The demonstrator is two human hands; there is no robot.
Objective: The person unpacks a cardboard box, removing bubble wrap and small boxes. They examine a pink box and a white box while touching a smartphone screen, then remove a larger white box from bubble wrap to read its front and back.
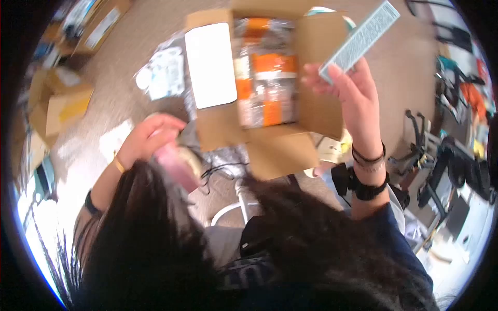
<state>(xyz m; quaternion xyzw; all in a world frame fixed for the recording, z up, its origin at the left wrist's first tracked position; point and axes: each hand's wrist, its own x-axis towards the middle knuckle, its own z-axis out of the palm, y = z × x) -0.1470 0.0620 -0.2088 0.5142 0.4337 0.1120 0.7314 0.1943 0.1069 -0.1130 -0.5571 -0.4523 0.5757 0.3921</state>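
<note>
My right hand (355, 90) grips one end of a slim pale teal box (361, 40) covered in small print, raised at the upper right beside an open cardboard box (282, 154). Inside that carton lie clear plastic packages (274, 88) with orange bands. A white rectangular sheet or panel (210, 65) rests over the carton's left flap. At the left, my left hand (153, 136) is curled over a pink item (177, 168), its lower part close to dark hair. The fingers there are blurred.
White and blue packets (165, 72) lie on the floor left of the carton. Another open carton (65, 103) stands farther left. A black office chair (441, 171) and cluttered desks are at the right. A black cable (212, 170) hangs below the carton.
</note>
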